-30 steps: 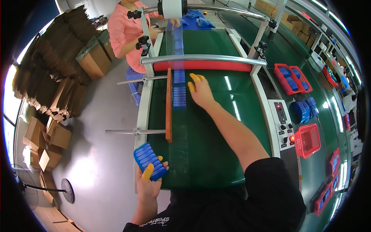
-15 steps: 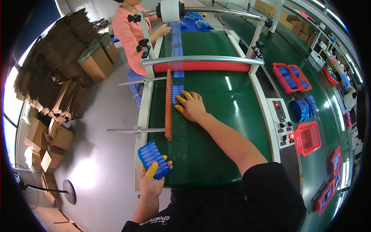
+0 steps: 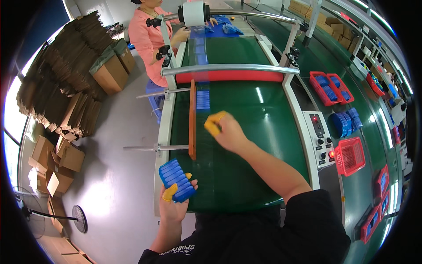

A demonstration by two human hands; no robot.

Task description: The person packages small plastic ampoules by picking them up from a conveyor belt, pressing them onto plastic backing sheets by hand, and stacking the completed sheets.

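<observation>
My left hand (image 3: 175,210), with yellow finger covers, is closed around a stack of blue ribbed packs (image 3: 175,178) at the belt's near left corner. My right hand (image 3: 227,132), also in yellow finger covers, is over the green belt (image 3: 250,171), with its fingers curled in and nothing visible in them. Just beyond it, a blue ribbed pack (image 3: 203,100) lies flat on the belt against the wooden guide bar (image 3: 192,127), apart from my fingers. Farther on, more blue packs pass beneath clear film (image 3: 200,55).
A red roller (image 3: 233,76) and a metal bar (image 3: 233,67) span the belt. On the right are a control box (image 3: 320,138), a red basket (image 3: 350,157) and stacked blue packs (image 3: 342,125). A co-worker in pink (image 3: 145,37) sits at the far left; cartons (image 3: 55,158) line the floor.
My right hand has let go of the pack by the guide bar and drawn back toward me, its fingers curling. That pack has moved farther away. My left hand still holds its stack.
</observation>
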